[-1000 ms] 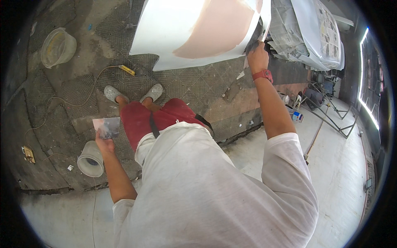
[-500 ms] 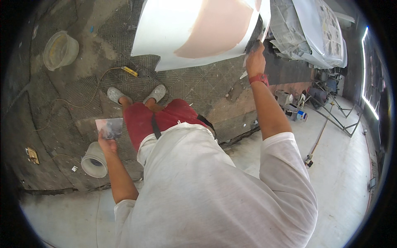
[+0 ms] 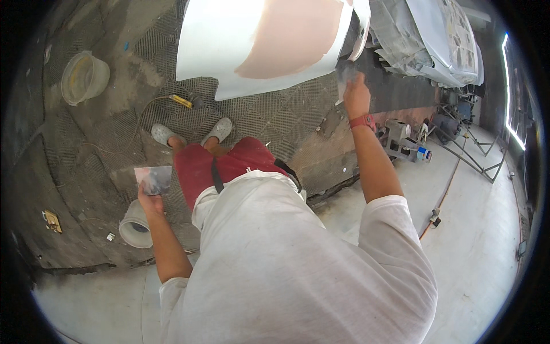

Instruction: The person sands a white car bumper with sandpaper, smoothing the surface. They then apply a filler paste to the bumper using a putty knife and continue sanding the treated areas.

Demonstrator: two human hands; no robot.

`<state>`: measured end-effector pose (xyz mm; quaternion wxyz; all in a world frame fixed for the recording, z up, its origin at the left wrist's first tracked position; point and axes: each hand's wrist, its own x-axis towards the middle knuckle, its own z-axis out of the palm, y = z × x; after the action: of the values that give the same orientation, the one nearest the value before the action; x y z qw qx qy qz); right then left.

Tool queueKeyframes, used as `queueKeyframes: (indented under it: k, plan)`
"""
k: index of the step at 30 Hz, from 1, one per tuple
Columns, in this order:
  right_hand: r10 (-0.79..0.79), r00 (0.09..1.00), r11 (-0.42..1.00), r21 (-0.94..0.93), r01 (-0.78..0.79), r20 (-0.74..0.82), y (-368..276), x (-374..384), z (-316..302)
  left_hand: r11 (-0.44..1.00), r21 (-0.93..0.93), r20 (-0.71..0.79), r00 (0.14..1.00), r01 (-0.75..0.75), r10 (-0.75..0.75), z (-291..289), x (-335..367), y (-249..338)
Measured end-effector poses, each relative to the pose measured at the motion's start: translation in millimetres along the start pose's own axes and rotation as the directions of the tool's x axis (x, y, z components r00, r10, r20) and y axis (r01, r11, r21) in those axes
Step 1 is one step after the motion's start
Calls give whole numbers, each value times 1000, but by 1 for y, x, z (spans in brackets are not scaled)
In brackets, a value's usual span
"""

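In my left hand (image 3: 150, 200) is a thin rectangular putty board (image 3: 161, 179), its surface smeared grey and pinkish. My right hand (image 3: 357, 98), with a red watch at the wrist, is closed on a thin pale flat piece that looks like a putty spreader (image 3: 342, 90); its outline is partly lost against the floor. Just above this hand is the lower right corner of a white car body panel (image 3: 200, 54). A large smooth pinkish-beige filler patch (image 3: 292, 40) covers much of the panel. The right hand appears apart from the panel.
A car part wrapped in paper (image 3: 401, 40) stands at the upper right. Two pale buckets (image 3: 86, 80) (image 3: 136, 226) are on the left. A yellow-handled tool (image 3: 181, 101) lies on the textured floor near my feet. Metal stands (image 3: 472, 163) and cans (image 3: 423, 155) are at right.
My right hand has come down and away from the panel's right edge, keeping its grip. My left hand holds the board almost where it was. The view has shifted slightly.
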<state>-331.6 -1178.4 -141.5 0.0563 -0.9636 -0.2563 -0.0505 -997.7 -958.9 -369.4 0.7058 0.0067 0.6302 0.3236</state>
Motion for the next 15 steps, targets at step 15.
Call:
queueKeyframes:
  k: [15]
  plan:
    - [35, 996, 998, -50, -31, 87, 8, -5, 13, 998, 61, -10, 1000, -8, 9, 23, -16, 12]
